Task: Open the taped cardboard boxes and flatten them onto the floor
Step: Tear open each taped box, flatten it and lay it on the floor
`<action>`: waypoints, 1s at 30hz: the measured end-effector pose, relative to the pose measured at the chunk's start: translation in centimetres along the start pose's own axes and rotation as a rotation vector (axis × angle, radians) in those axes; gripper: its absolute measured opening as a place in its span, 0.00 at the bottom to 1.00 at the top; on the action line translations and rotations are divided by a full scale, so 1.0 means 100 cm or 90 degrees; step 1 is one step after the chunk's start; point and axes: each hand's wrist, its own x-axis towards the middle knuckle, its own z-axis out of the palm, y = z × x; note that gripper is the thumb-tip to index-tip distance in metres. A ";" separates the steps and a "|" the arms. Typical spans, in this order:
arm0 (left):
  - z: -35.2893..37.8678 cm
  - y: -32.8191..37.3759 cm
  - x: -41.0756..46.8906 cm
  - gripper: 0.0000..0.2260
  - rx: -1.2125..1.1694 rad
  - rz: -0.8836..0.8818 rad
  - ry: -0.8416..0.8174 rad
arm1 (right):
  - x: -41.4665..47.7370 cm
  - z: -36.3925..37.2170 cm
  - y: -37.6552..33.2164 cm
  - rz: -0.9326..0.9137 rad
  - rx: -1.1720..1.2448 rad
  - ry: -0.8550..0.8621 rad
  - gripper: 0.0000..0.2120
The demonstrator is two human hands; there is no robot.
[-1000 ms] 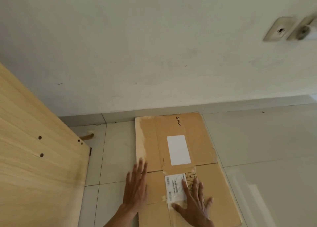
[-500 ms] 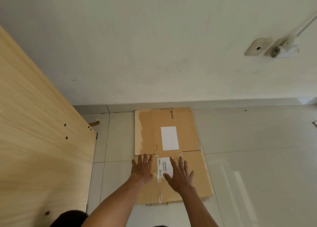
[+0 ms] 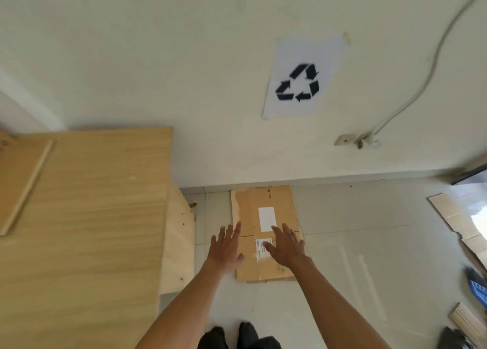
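Flattening step: left hand (image 3: 226,251) and right hand (image 3: 286,248), fingers (image 3: 229,236) spread, empty, above flat brown cardboard box (image 3: 276,198); next, fetch another box.

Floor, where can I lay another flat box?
The biggest bare patch of floor lies right of the box, reaching to the cardboard at the far right. The left is tight: only a thin strip before the wooden board.

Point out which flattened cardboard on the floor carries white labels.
The flattened box under the right hand; the cardboard at the far right edge shows bare brown only.
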 end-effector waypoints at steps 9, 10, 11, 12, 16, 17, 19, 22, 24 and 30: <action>-0.148 -0.097 -0.146 0.41 -0.047 -0.064 0.156 | -0.095 -0.101 -0.164 -0.150 -0.015 0.006 0.33; -0.156 -0.117 -0.160 0.41 -0.055 -0.084 0.166 | -0.099 -0.102 -0.188 -0.171 -0.024 0.005 0.33; -0.162 -0.138 -0.174 0.41 -0.066 -0.104 0.174 | -0.104 -0.100 -0.213 -0.193 -0.035 0.002 0.33; -0.167 -0.162 -0.189 0.41 -0.076 -0.125 0.181 | -0.110 -0.097 -0.239 -0.216 -0.047 -0.004 0.33; -0.180 -0.262 -0.249 0.42 -0.110 -0.207 0.221 | -0.132 -0.065 -0.348 -0.285 -0.060 -0.033 0.33; -0.183 -0.289 -0.265 0.42 -0.120 -0.223 0.227 | -0.139 -0.055 -0.377 -0.297 -0.059 -0.042 0.33; -0.186 -0.344 -0.296 0.41 -0.135 -0.253 0.247 | -0.153 -0.029 -0.433 -0.318 -0.043 -0.059 0.33; -0.191 -0.421 -0.341 0.42 -0.169 -0.282 0.291 | -0.177 0.008 -0.511 -0.356 -0.008 -0.076 0.33; -0.189 -0.466 -0.367 0.42 -0.180 -0.291 0.318 | -0.193 0.032 -0.557 -0.372 0.027 -0.092 0.33; -0.210 -0.557 -0.404 0.41 -0.250 -0.309 0.351 | -0.205 0.069 -0.664 -0.373 0.128 -0.098 0.36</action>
